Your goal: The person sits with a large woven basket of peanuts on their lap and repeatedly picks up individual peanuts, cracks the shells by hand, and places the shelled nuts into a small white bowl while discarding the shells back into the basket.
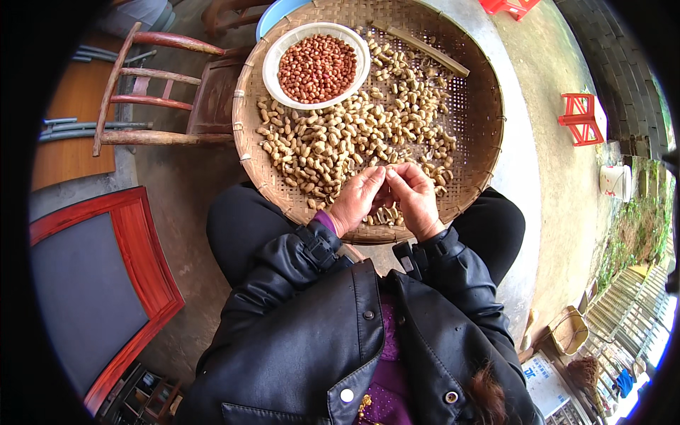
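Note:
My left hand (357, 199) and my right hand (416, 196) meet over the near part of a round woven bamboo tray (481, 114), thumbs and fingertips nearly together. Whatever lies between the fingertips is too small or hidden to tell. Unshelled peanuts (340, 133) are spread across the tray beyond my hands. At the tray's far left, a white plastic basket (271, 69) holds shelled, red-skinned peanuts (317, 69). Some peanut shells (387, 217) lie below my hands, near the tray's near rim.
A split bamboo strip (425, 50) lies across the tray's far right. A wooden chair (212, 95) stands close at the left, with a blue basin (273, 18) behind the tray. Further right are a red and white stool (581, 119) and a white bucket (615, 182).

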